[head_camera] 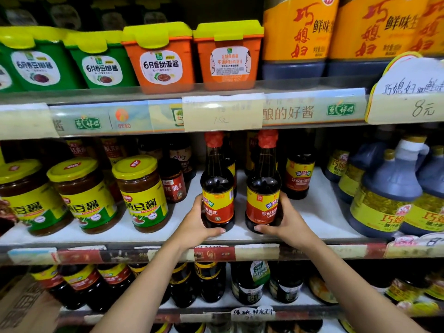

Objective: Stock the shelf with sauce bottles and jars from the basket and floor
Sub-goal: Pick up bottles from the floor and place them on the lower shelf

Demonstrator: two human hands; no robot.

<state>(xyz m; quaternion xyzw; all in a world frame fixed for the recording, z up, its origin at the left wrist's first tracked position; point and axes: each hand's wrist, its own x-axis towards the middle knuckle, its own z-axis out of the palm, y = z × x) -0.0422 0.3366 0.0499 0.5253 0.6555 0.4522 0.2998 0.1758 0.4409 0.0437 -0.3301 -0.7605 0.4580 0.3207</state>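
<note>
Our bare forearms stretch from the lower edge toward mid-frame; our left hand (195, 223) curls round the left bottle (217, 205), thumb across its base; our right hand (287, 219) grips the right bottle (263, 203) likewise.

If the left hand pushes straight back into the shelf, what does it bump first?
Probably the dark bottle standing just behind the soy sauce bottle that the left hand grips, though the gap between them is hard to judge.
</note>
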